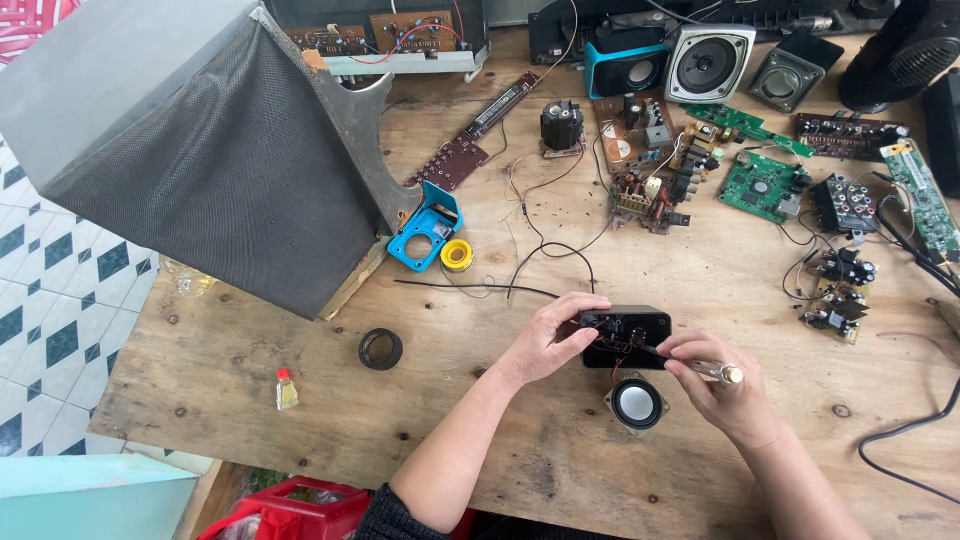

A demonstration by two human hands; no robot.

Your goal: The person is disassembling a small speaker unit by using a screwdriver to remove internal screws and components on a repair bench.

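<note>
A big grey cloth-fronted speaker cabinet [200, 140] leans over the rough plywood table [300, 400]. Mid-table, the left hand [545, 340] clasps a small black plastic box [628, 336] (wires inside); the right hand [715, 385] pinches a metal-tipped tool [700, 368]. A round speaker cone [637, 403] lies just below.

Tool [700, 367] tip lost inside black speaker housing [627, 337]; wiring there too small to read. Left hand [548, 338] covered housing's left end. Big grey speaker cabinet [200, 150] cut off at top edge.
</note>
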